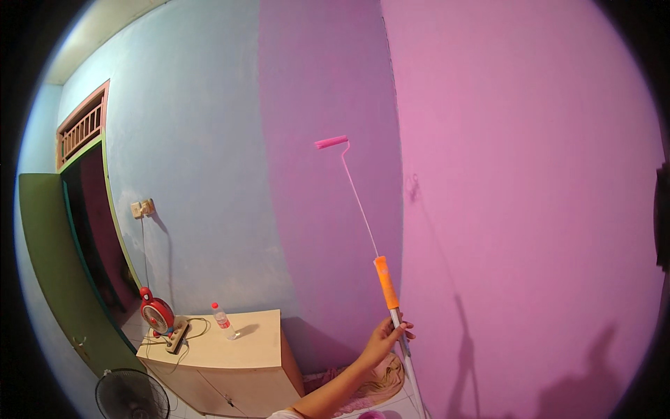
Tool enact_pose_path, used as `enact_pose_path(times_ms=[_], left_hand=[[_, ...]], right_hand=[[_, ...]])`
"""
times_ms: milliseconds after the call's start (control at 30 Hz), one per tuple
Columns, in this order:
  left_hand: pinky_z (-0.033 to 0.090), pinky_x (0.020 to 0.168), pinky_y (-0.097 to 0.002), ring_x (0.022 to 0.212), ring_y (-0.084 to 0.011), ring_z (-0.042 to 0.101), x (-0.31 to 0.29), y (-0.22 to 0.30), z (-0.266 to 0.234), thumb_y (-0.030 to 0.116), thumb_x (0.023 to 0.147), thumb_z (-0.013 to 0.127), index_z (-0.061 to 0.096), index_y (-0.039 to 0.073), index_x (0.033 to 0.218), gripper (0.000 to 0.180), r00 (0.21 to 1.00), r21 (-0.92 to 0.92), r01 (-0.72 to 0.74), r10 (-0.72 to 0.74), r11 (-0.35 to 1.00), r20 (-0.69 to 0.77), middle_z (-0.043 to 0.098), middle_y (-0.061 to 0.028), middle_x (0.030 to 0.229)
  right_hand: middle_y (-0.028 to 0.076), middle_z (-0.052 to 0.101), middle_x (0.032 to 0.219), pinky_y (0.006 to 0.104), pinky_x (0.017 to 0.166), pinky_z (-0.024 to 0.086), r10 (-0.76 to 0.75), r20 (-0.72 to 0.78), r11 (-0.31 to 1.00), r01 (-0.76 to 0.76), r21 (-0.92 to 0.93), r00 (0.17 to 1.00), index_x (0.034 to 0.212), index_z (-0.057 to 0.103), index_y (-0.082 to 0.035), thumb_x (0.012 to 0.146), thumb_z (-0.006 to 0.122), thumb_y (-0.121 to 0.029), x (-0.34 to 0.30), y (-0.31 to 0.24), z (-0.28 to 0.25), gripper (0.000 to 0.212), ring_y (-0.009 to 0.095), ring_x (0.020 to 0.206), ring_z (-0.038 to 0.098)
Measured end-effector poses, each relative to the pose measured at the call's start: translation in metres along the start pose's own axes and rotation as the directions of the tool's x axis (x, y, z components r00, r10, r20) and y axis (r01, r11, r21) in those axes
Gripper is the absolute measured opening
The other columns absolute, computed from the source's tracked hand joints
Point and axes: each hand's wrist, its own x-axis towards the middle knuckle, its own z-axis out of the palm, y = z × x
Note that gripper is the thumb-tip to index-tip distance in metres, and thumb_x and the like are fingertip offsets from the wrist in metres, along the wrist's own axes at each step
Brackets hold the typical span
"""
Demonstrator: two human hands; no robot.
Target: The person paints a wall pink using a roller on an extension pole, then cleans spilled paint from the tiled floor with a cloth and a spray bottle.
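My left hand (388, 338) is closed round the grey pole (410, 363) of a paint roller. Its forearm rises from the lower edge, and the fingertips show past the pole's right side. Above the hand comes an orange handle (386, 283), then a thin bent wire frame. At the top, a narrow pink roller sleeve (331, 142) stands in front of the purple wall strip (328, 84); whether it touches the wall I cannot tell. My right hand is outside the picture.
A pale cabinet (251, 356) carries a small red fan (158, 314), a power strip (178, 336) and a clear bottle (223, 322). A black fan (131, 395), crumpled cloth (377, 387) and pink container (372, 415) are low down. A green door (52, 258) stands open left.
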Motion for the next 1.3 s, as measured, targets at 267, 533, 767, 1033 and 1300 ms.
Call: enact_pose_path(times_ms=[267, 533, 767, 1033, 1300], left_hand=[[0.05, 0.081, -0.0337, 0.093, -0.0222, 0.062, 0.002, 0.012, 0.002, 0.024, 0.095, 0.05, 0.035, -0.002, 0.127, 0.044, 0.998, 0.021, -0.052, 0.051, 0.998, 0.037, 0.056, -0.0134, 0.111], [0.051, 0.082, -0.0341, 0.096, -0.0231, 0.061, 0.005, 0.015, 0.005, 0.022, 0.095, 0.051, 0.037, 0.0, 0.121, 0.037, 0.995, -0.048, -0.031, 0.035, 0.998, 0.089, 0.055, -0.0138, 0.114], [0.047, 0.089, -0.0363, 0.101, -0.0236, 0.058, -0.036, -0.047, 0.016, 0.014, 0.093, 0.053, 0.04, 0.001, 0.119, 0.032, 0.99, -0.055, 0.059, -0.051, 0.997, 0.13, 0.053, -0.0127, 0.116], [0.046, 0.091, -0.0334, 0.105, -0.021, 0.057, -0.111, -0.141, 0.026, 0.014, 0.092, 0.055, 0.041, 0.003, 0.119, 0.032, 0.957, -0.049, 0.239, -0.226, 0.97, 0.181, 0.054, -0.0112, 0.115], [0.046, 0.091, -0.0322, 0.109, -0.0209, 0.055, -0.144, -0.166, 0.024, 0.014, 0.093, 0.053, 0.039, 0.003, 0.122, 0.034, 0.937, -0.075, 0.315, -0.297, 0.946, 0.185, 0.052, -0.0124, 0.118]], right_hand=[[0.006, 0.056, 0.071, 0.03, 0.048, 0.045, 0.109, 0.073, 0.988, -0.1, -0.121, 0.991, 0.099, 0.057, -0.006, 0.089, 0.054, -0.044, 0.037, 0.018, 0.031, 0.039, 0.012, 0.054, 0.053], [0.019, 0.06, 0.077, 0.0401, 0.062, 0.047, -0.111, 0.044, 0.969, 0.118, -0.218, 0.993, 0.102, 0.056, -0.004, 0.09, 0.052, -0.041, 0.08, 0.057, 0.043, 0.04, 0.029, 0.067, 0.059], [0.025, 0.059, 0.095, 0.0429, 0.075, 0.045, -0.267, -0.221, 0.932, 0.193, -0.308, 0.938, 0.108, 0.054, -0.001, 0.087, 0.055, -0.042, 0.071, 0.006, 0.032, 0.046, 0.036, 0.086, 0.059], [0.019, 0.06, 0.098, 0.0403, 0.076, 0.047, -0.269, -0.162, 0.959, 0.249, -0.133, 0.949, 0.108, 0.057, -0.001, 0.085, 0.058, -0.035, 0.032, -0.118, 0.004, 0.041, 0.032, 0.09, 0.059], [0.014, 0.06, 0.098, 0.0367, 0.076, 0.048, -0.296, -0.136, 0.949, 0.275, -0.153, 0.945, 0.11, 0.057, -0.003, 0.087, 0.058, -0.03, 0.026, -0.116, 0.009, 0.036, 0.026, 0.089, 0.059]])
